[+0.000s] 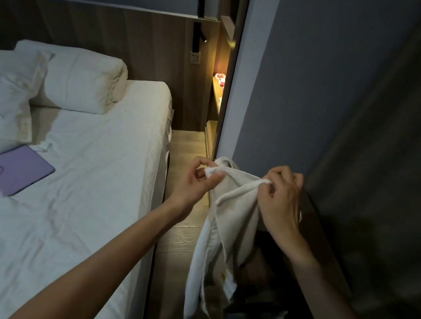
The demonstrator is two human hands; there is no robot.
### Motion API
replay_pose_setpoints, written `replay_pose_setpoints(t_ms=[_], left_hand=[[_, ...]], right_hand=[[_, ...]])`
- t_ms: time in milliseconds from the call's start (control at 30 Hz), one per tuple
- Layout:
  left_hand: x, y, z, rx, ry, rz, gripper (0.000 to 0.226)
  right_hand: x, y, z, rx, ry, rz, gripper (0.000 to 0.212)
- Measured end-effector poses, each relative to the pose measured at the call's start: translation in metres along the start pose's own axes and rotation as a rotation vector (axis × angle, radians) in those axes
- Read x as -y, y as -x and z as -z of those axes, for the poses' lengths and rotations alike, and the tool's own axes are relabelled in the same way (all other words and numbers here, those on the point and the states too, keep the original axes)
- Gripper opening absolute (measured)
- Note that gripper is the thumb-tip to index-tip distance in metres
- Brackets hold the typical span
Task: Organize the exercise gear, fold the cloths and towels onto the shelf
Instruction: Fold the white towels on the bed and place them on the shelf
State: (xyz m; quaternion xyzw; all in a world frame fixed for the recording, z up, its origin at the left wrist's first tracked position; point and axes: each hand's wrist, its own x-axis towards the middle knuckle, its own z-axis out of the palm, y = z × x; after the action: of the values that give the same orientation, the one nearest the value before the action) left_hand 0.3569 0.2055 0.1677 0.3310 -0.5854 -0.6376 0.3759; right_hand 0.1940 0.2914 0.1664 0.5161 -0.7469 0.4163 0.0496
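A white towel (226, 225) hangs in front of me over the narrow floor strip between the bed and a dark surface on the right. My left hand (197, 181) pinches its top edge at the left corner between thumb and fingers. My right hand (281, 199) grips the top edge at the right, fingers curled round the cloth. The towel droops in folds down to the bottom of the view, and its lower end is hidden in shadow.
A bed (95, 174) with white sheets and pillows (80, 80) fills the left. A purple flat case (20, 169) and pink items lie on it. A lit bedside shelf (217, 88) stands at the back. Dark curtain (382, 176) and a dark ledge are on the right.
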Motion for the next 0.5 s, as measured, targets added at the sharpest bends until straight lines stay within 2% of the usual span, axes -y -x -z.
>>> replay_pose_setpoints(t_ms=[100,267,400,500], left_hand=[[-0.007,-0.008,0.000,0.007,0.015,-0.008,0.036],[-0.011,-0.019,-0.002,-0.007,-0.037,-0.035,0.039],[-0.012,-0.022,0.006,-0.010,-0.030,-0.123,0.033],[-0.014,-0.023,0.007,0.039,-0.175,-0.245,0.018]], right_hand=[[-0.001,0.003,0.004,-0.051,0.025,0.047,0.011],[0.002,0.004,0.013,-0.030,-0.008,0.098,0.018],[0.007,-0.004,0.026,-0.038,-0.263,0.007,0.015],[0.013,-0.008,0.022,0.044,-0.453,-0.156,0.027]])
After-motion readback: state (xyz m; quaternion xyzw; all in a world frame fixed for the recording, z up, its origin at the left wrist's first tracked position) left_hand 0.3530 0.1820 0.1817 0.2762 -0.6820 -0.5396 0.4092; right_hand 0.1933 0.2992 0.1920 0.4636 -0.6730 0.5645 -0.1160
